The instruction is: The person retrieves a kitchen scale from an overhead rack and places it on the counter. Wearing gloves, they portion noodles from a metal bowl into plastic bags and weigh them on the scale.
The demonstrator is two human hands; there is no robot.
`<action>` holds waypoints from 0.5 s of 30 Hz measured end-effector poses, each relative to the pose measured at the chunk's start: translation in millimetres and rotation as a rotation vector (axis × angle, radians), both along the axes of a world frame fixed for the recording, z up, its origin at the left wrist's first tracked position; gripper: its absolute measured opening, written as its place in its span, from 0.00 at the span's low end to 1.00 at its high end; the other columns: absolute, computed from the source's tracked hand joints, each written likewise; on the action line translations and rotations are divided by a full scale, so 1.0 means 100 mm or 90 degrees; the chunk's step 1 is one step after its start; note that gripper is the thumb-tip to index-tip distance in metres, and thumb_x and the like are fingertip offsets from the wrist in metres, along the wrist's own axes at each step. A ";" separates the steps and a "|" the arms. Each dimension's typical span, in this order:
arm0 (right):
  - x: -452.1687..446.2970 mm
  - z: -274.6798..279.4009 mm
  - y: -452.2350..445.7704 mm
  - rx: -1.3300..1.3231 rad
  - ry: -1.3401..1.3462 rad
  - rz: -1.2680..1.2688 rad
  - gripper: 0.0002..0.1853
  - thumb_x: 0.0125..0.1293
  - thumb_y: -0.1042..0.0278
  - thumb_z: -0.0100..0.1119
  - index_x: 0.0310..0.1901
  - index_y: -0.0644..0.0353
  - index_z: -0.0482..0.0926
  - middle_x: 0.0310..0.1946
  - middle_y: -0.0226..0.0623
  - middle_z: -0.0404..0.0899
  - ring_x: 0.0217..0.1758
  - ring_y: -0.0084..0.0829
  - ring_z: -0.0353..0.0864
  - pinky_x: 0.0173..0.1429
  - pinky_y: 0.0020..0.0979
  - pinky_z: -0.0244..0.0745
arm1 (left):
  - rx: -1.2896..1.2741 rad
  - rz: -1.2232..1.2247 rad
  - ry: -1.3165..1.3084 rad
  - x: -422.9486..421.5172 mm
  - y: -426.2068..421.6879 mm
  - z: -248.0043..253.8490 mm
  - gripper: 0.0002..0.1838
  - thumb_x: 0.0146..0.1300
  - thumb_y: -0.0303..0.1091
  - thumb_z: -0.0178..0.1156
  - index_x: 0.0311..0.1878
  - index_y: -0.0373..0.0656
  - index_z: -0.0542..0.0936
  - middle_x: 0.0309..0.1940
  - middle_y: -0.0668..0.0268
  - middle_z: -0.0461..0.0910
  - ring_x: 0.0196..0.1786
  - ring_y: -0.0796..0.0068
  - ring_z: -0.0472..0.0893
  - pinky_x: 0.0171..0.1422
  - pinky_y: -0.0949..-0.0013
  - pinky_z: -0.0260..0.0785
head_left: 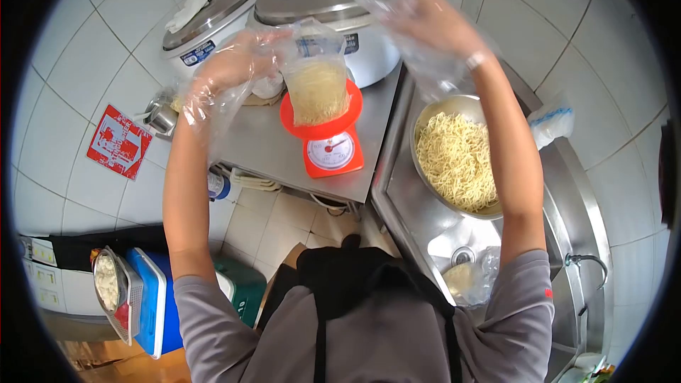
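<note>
A clear plastic bag of noodles (319, 92) stands on the red pan (287, 115) of a kitchen scale (330, 153). My left hand (245, 60), loosely covered in clear plastic that reaches down the forearm, has its fingers closed at the bag's upper left edge. Up and to the right, my right hand (433, 21) is raised and blurred. Clear plastic film (418, 57) hangs from it, and its fingers are too smeared to read. Below that hand, a metal bowl (420, 164) holds a heap of pale yellow noodles (457, 159).
Two large lidded cookers (369, 50) (206, 25) stand behind the scale on the steel counter (273, 145). A sink (443, 241) with a plastic bag (472, 280) lies at right. A blue cooler (152, 298) and a bowl of white food (106, 280) are at lower left.
</note>
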State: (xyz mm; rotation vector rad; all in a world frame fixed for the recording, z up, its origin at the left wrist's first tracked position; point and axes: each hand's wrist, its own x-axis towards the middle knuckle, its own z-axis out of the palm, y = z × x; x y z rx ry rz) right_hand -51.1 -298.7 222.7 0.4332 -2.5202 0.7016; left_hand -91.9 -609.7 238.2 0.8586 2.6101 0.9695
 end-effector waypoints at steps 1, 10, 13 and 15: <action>0.13 -0.31 0.20 0.016 -0.056 -0.043 0.16 0.56 0.55 0.61 0.34 0.61 0.80 0.23 0.33 0.77 0.27 0.23 0.74 0.32 0.30 0.70 | 0.033 0.003 0.033 0.07 -0.01 0.01 0.27 0.57 0.36 0.59 0.61 0.43 0.70 0.49 0.65 0.76 0.33 0.79 0.73 0.42 0.74 0.69; 1.59 -2.29 0.95 0.285 -0.483 -0.325 0.26 0.61 0.47 0.49 0.41 0.67 0.77 0.39 0.54 0.78 0.44 0.47 0.80 0.47 0.40 0.74 | -0.012 0.068 0.111 0.20 -0.02 0.26 0.29 0.59 0.55 0.57 0.59 0.47 0.73 0.47 0.65 0.74 0.37 0.76 0.72 0.46 0.69 0.66; 1.67 -1.85 1.01 0.145 -0.450 -0.368 0.22 0.60 0.51 0.53 0.35 0.67 0.78 0.35 0.56 0.77 0.40 0.52 0.79 0.46 0.43 0.73 | -0.007 0.086 0.106 0.14 0.04 0.30 0.29 0.58 0.54 0.57 0.57 0.46 0.74 0.46 0.64 0.74 0.36 0.75 0.73 0.46 0.69 0.68; 1.62 -1.58 1.15 0.130 -0.402 -0.350 0.16 0.58 0.58 0.55 0.32 0.67 0.79 0.34 0.57 0.77 0.39 0.53 0.78 0.46 0.44 0.73 | -0.019 0.085 0.104 0.09 0.03 0.32 0.28 0.59 0.54 0.57 0.57 0.45 0.74 0.46 0.63 0.74 0.36 0.75 0.73 0.46 0.69 0.68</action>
